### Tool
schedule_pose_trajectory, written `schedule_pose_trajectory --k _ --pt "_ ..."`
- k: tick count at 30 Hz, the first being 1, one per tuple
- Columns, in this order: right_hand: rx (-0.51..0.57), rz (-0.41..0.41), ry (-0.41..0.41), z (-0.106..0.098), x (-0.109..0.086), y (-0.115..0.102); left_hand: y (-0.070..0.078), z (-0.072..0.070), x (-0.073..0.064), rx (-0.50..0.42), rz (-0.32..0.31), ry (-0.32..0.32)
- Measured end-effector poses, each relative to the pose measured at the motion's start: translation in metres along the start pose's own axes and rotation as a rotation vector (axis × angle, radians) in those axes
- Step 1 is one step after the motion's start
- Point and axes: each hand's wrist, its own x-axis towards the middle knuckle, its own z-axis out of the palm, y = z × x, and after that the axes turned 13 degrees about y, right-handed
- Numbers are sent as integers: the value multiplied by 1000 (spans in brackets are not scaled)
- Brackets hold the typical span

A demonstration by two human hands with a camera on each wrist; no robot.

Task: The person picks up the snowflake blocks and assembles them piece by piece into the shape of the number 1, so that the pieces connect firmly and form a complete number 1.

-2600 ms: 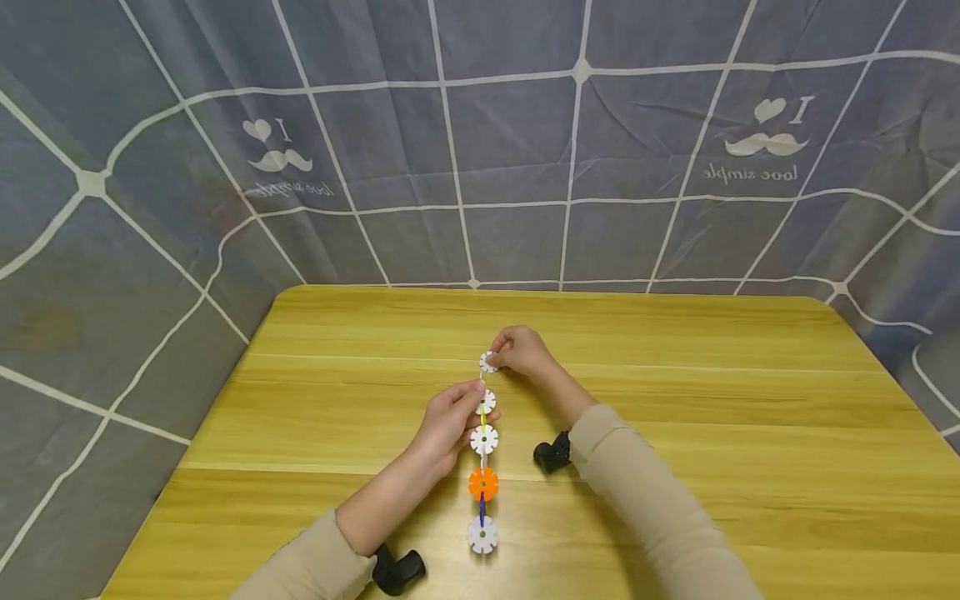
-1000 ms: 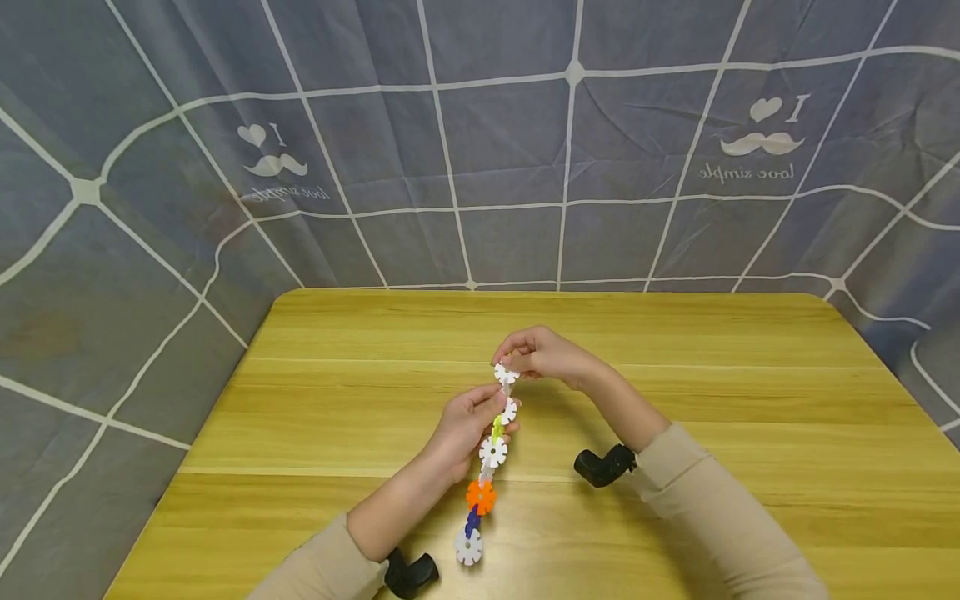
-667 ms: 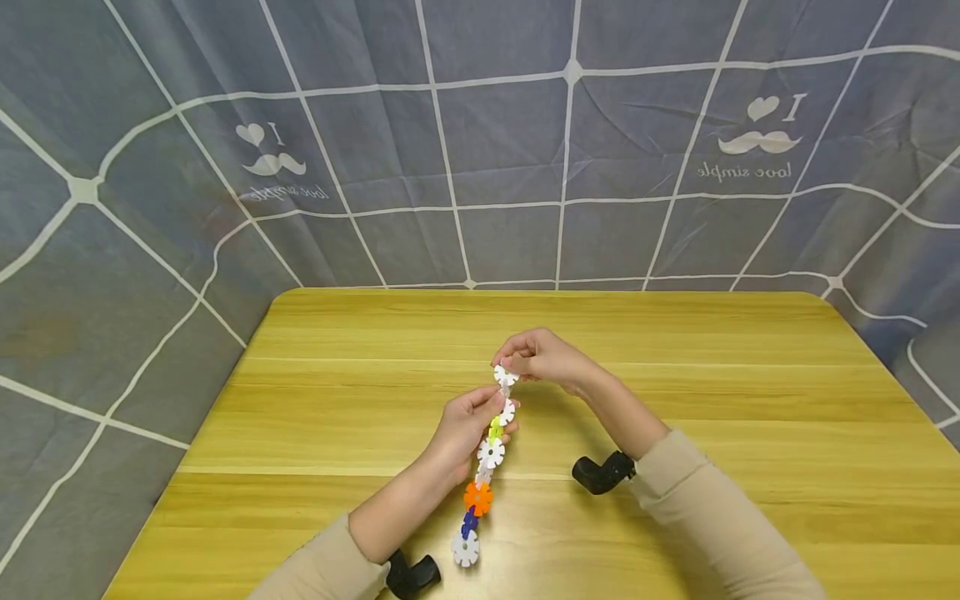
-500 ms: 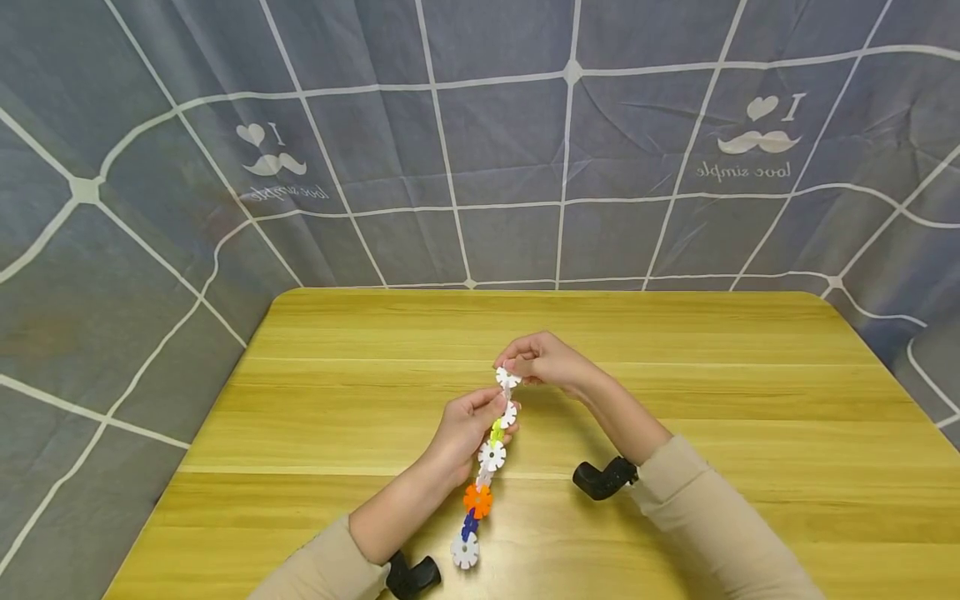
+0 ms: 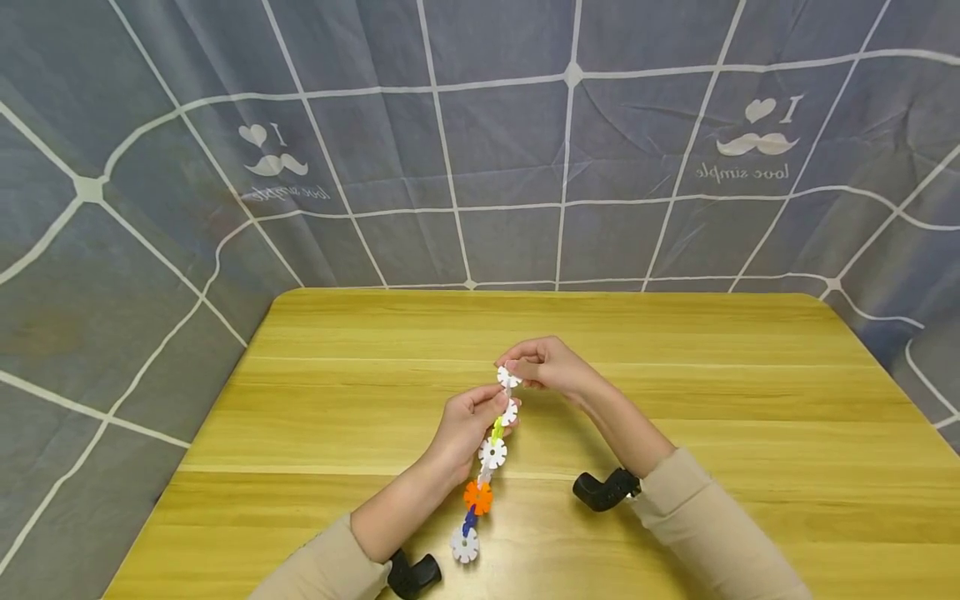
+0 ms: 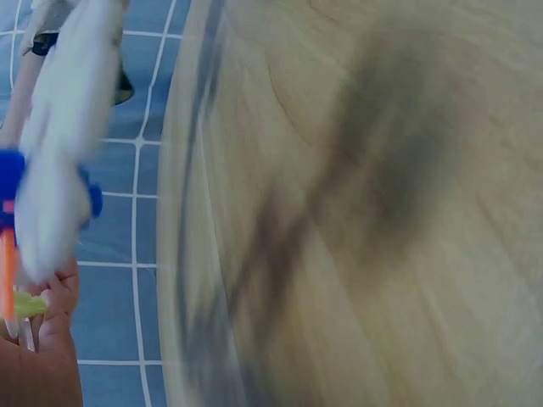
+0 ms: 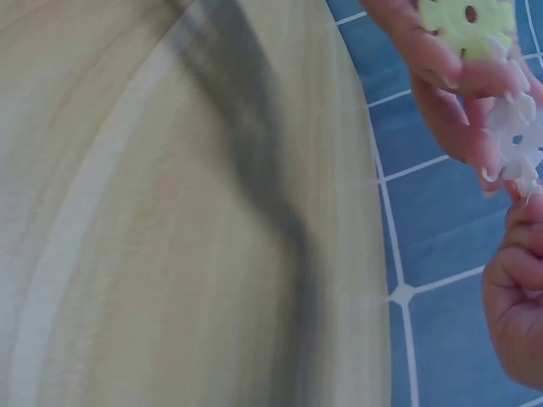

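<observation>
A chain of interlocking snowflake discs hangs slanted between my hands in the head view. From its low end run a white disc (image 5: 465, 546), a dark blue disc (image 5: 469, 522), an orange disc (image 5: 477, 497), more white discs (image 5: 492, 452) and a yellow-green disc (image 5: 498, 428). My left hand (image 5: 462, 427) pinches the upper part, thumb in front, partly covering the discs there. At the top end, my right hand (image 5: 553, 367) pinches the white end disc (image 5: 509, 377) between thumb and fingers. The right wrist view shows the yellow-green disc (image 7: 467, 25) and a white disc (image 7: 516, 140) close up.
Below the hands lies a wood-grain table (image 5: 337, 375). A grey-blue cloth (image 5: 510, 167) with white lines hangs behind it and at the sides. Black wrist-worn devices sit at the right cuff (image 5: 603, 490) and left cuff (image 5: 414, 577).
Since the earliest frame both hands have shifted slightly right, and the chain has gone from nearly straight to slanted, its low end leftward. Over the last half second there is little movement.
</observation>
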Motion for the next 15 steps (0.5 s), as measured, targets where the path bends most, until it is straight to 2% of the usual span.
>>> schedule_pose_trajectory --k 5,10,15 --pt "28 -3 2 0 0 7 0 -1 2 16 -10 -12" --pt "62 18 2 0 0 9 -1 -1 2 -8 -23 -28" --pt "126 27 -25 -2 0 11 1 -1 4 -16 -28 -13"
